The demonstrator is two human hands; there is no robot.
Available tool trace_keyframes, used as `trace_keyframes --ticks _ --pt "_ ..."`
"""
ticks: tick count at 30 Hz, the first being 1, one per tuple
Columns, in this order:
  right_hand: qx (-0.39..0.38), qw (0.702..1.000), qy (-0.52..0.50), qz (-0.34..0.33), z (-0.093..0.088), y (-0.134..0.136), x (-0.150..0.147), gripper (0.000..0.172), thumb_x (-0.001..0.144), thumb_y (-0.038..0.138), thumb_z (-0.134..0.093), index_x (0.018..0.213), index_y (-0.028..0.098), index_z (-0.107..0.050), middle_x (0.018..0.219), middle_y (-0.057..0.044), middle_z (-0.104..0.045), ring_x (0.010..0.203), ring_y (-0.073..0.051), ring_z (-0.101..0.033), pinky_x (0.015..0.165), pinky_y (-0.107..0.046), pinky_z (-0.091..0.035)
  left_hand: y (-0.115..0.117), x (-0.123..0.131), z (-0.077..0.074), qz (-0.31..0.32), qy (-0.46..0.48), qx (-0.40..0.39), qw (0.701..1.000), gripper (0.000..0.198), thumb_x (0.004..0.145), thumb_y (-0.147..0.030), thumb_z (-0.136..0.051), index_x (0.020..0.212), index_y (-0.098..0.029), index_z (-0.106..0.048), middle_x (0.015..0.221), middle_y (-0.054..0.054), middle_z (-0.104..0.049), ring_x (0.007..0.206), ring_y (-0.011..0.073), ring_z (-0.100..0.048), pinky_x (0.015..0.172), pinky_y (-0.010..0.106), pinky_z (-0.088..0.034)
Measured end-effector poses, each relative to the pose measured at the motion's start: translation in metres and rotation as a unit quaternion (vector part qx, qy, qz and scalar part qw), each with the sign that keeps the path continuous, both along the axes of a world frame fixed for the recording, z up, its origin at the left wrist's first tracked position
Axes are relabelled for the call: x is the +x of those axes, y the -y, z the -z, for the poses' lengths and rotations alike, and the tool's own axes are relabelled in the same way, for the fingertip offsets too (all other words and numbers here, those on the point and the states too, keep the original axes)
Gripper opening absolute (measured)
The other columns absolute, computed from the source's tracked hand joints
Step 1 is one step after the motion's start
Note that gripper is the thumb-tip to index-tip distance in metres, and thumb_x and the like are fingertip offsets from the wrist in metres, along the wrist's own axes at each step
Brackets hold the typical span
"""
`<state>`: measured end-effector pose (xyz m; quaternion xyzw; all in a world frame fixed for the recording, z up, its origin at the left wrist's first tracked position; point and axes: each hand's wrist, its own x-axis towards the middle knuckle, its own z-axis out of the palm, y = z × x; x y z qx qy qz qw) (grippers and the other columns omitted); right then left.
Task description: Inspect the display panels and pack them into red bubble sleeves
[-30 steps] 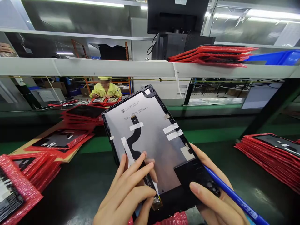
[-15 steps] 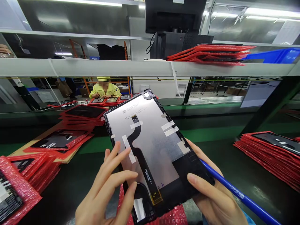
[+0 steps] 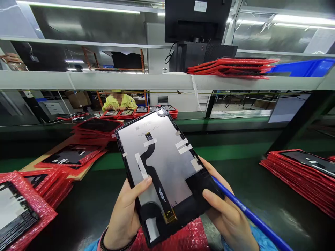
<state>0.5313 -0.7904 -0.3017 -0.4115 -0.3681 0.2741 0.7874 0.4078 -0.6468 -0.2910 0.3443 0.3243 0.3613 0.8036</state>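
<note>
"What do the hands hold?"

"The left hand [image 3: 125, 209] clasps the display panel [image 3: 170, 164] at its left edge, thumb on top, fingers hidden behind; the right hand [image 3: 230, 214] grips its lower right corner, plus a blue pen [image 3: 251, 213]."

"And the panel?"

"Tilted, held off the surface [image 3: 91, 195]; red bubble wrap [image 3: 187, 238] shows past its near edge, a red-wrapped stack [image 3: 295, 183] to its right."

"How might it handle?"

"Probably light, stiff, fragile; best held by its edges, clear of the ribbon cable [image 3: 156, 181]."

The panel [image 3: 171, 164] is silver-grey, its cable [image 3: 157, 182] black, tape [image 3: 185, 149] white, the rod [image 3: 248, 212] blue, bubble-wrap pouches [image 3: 39, 205] red.
</note>
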Motion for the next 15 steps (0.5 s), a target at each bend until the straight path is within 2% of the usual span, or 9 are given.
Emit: trace_keyframes --ticks 2,4,5,6,8,9,11,12,15 --pt "-0.023 0.997 0.074 0.030 0.007 0.008 0.016 0.039 0.089 0.038 -0.054 0.127 0.030 -0.053 0.112 -0.004 -0.069 0.100 -0.021 -0.065 0.085 -0.030 -0.053 -0.001 -0.001 0.000 -0.010 0.002 0.008 1.000 0.047 0.059 -0.012 -0.076 0.104 -0.016 -0.063 0.083 0.006 -0.074 0.071 0.0279 -0.071 0.059 0.038 -0.061" --pt "-0.101 0.968 0.199 0.118 0.024 0.025 0.041 0.033 0.094 0.042 -0.042 0.120 0.026 -0.055 0.082 -0.003 -0.072 0.076 -0.019 -0.068 0.070 -0.027 -0.054 -0.003 -0.003 0.001 -0.009 0.000 0.001 1.000 0.042 0.062 -0.009 -0.073 0.102 -0.015 -0.064 0.079 0.006 -0.074 0.066 0.0252 -0.071 0.058 0.037 -0.060" --pt "-0.170 0.925 0.282 0.189 0.036 0.037 0.056 0.030 0.095 0.038 -0.040 0.114 0.022 -0.057 0.063 0.000 -0.066 0.062 -0.017 -0.065 0.064 -0.026 -0.052 -0.005 -0.003 0.003 -0.001 -0.001 -0.004 1.000 0.041 0.064 -0.009 -0.072 0.103 -0.016 -0.063 0.079 0.006 -0.074 0.064 0.0238 -0.070 0.058 0.036 -0.060" --pt "-0.266 0.855 0.371 0.245 0.050 0.049 0.070 0.028 0.096 0.035 -0.040 0.110 0.020 -0.058 0.051 0.003 -0.059 0.050 -0.016 -0.060 0.054 -0.024 -0.048 -0.008 -0.004 0.007 0.012 -0.002 -0.010 1.000 0.041 0.065 -0.010 -0.072 0.105 -0.016 -0.062 0.080 0.006 -0.074 0.063 0.0228 -0.070 0.058 0.035 -0.060" --pt "-0.410 0.669 0.564 0.255 0.081 0.074 0.093 0.028 0.096 0.022 -0.037 0.114 0.014 -0.057 0.053 0.001 -0.062 0.043 -0.016 -0.060 0.047 -0.023 -0.045 -0.013 -0.004 0.019 0.050 -0.005 -0.024 0.998 0.042 0.066 -0.011 -0.072 0.106 -0.016 -0.061 0.082 0.007 -0.075 0.063 0.0222 -0.070 0.059 0.035 -0.059" --pt "-0.451 0.554 0.664 0.220 0.097 0.084 0.101 0.032 0.091 0.009 -0.036 0.115 0.013 -0.058 0.065 -0.003 -0.069 0.053 -0.017 -0.067 0.050 -0.022 -0.046 -0.014 -0.003 0.029 0.071 -0.006 -0.031 0.997 0.043 0.066 -0.011 -0.073 0.107 -0.015 -0.060 0.083 0.008 -0.074 0.065 0.0228 -0.070 0.061 0.035 -0.058" --pt "-0.477 0.481 0.711 0.189 0.125 0.097 0.106 0.050 0.070 -0.007 -0.043 0.112 0.012 -0.063 0.061 -0.006 -0.070 0.052 -0.023 -0.068 0.045 -0.025 -0.042 -0.016 -0.001 0.052 0.103 -0.010 -0.046 0.994 0.045 0.066 -0.010 -0.073 0.109 -0.014 -0.059 0.084 0.009 -0.074 0.068 0.0236 -0.070 0.065 0.035 -0.058" --pt "-0.482 0.458 0.726 0.175 0.136 0.099 0.106 0.059 0.063 -0.010 -0.044 0.114 0.013 -0.064 0.059 -0.006 -0.070 0.051 -0.024 -0.068 0.044 -0.025 -0.038 -0.015 0.000 0.064 0.116 -0.014 -0.054 0.992 0.048 0.065 -0.010 -0.073 0.110 -0.013 -0.058 0.085 0.010 -0.074 0.070 0.0244 -0.070 0.067 0.036 -0.057" --pt "-0.485 0.430 0.746 0.154 0.153 0.097 0.101 0.074 0.057 -0.015 -0.044 0.122 0.016 -0.060 0.053 -0.004 -0.068 0.046 -0.023 -0.066 0.042 -0.026 -0.030 -0.008 0.003 0.100 0.151 -0.033 -0.076 0.985 0.050 0.065 -0.009 -0.073 0.112 -0.012 -0.055 0.085 0.012 -0.074 0.068 0.0255 -0.070 0.068 0.039 -0.057"
